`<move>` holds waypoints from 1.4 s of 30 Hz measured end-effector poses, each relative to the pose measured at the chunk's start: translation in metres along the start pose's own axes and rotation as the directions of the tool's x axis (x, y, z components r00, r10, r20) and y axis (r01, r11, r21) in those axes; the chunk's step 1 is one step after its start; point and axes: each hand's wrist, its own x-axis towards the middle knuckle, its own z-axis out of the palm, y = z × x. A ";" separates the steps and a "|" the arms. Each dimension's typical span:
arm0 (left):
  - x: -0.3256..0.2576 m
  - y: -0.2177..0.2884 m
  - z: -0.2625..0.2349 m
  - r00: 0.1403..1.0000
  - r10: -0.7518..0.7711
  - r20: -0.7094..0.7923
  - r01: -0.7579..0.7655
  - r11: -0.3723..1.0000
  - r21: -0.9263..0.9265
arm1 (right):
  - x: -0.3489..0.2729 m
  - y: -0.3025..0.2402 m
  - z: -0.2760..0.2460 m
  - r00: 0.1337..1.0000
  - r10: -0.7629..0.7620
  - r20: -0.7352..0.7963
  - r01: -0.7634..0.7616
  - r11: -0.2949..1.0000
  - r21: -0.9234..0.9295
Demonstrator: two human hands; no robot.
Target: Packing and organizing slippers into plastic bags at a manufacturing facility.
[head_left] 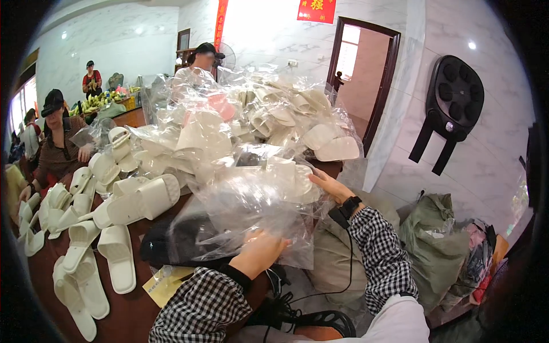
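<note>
A clear plastic bag (251, 211) lies crumpled in front of me over a black bundle (177, 240). My left hand (262, 251) grips its lower edge. My right hand (327, 184) rests on the bag's far right side, touching a bagged white slipper (294, 180). Both sleeves are black-and-white checked, and a black band sits on my right wrist. Behind the bag rises a big heap of bagged white slippers (257, 123).
Loose white slippers (114, 251) cover the brown table (131, 314) on the left, beside a yellow paper (166, 283). A seated person (57, 148) works at far left; others stand behind. Stuffed sacks (434, 246) sit on the floor at right, near a doorway (366, 74).
</note>
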 end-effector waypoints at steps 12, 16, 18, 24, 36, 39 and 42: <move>0.002 -0.008 -0.012 0.959 0.279 -0.047 -0.274 0.958 0.080 | 0.044 0.015 0.009 0.990 0.137 0.023 -0.131 0.867 0.481; 0.002 -0.017 -0.003 0.967 0.241 -0.085 -0.243 0.970 -0.017 | 0.048 0.018 0.016 0.992 0.077 0.103 -0.123 0.800 0.587; 0.006 -0.034 0.018 0.938 0.305 -0.164 -0.307 0.952 0.011 | 0.043 0.006 0.019 0.986 0.083 0.148 -0.151 0.829 0.539; 0.007 -0.043 0.036 0.904 0.296 -0.309 -0.361 0.915 -0.179 | 0.031 -0.041 0.060 0.983 -0.030 0.179 -0.037 0.931 0.362; 0.008 -0.029 -0.016 0.991 0.033 0.129 0.009 0.949 -0.315 | 0.014 -0.101 -0.101 0.945 -0.266 -0.190 0.327 0.730 0.601; 0.009 -0.038 -0.017 1.000 -0.009 0.002 0.009 0.902 -0.431 | 0.024 -0.120 -0.103 0.802 -0.554 -0.223 0.598 0.751 0.280; 0.016 -0.037 -0.018 0.996 -0.092 -0.018 0.071 0.868 -0.492 | -0.001 -0.234 -0.013 0.779 -0.621 -0.085 0.617 0.735 0.281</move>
